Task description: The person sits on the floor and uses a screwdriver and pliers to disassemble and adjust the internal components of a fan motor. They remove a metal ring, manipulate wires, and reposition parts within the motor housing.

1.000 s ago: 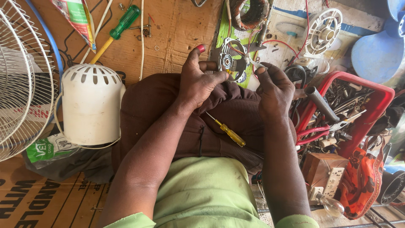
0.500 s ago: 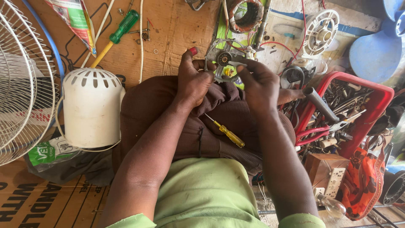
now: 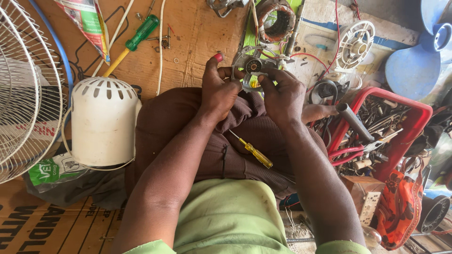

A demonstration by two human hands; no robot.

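Metal motor part (image 3: 253, 70), both hands, green packet (image 3: 54, 168) left.

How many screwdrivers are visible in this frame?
2: a green-handled screwdriver on the cardboard at upper left, and a yellow-handled screwdriver lying on the person's lap. Others may be hidden in the red tray.

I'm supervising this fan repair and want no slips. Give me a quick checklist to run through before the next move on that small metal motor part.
1. Left hand grips the metal motor part: ok.
2. Right hand grips it too: ok.
3. Part steadied above the lap: ok.
4. Yellow-handled screwdriver within reach on the lap: ok, though lying loose.
5. Small fasteners accounted for: cannot tell.
6. Red tool tray close at the right: ok.
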